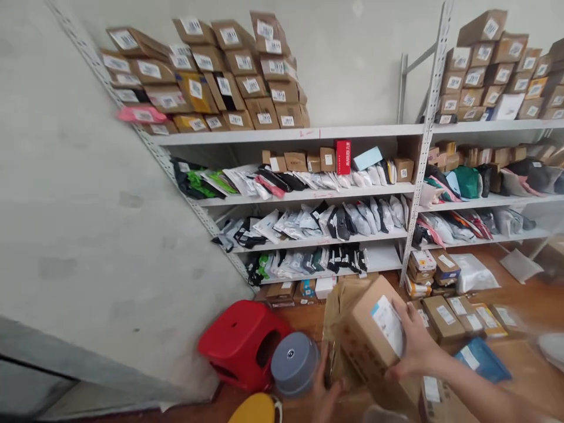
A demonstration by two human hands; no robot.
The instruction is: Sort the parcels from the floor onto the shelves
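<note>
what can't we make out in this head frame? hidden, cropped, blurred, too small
Head view only:
- Left hand: cut by the bottom edge, blurred; grip on the cardboard box unclear.
- Right hand: palm on the box; fingertips hidden behind it.
- Box label: text too small and blurred.
- Yellow object: cropped by the bottom edge, unidentifiable.
- Shelf labels: numbers too small.
- Far right floor: motion blur.

White labels on the stacked boxes [247,88] carry printed numbers, too blurred to read. The held box's label [388,323] is likewise illegible.
</note>
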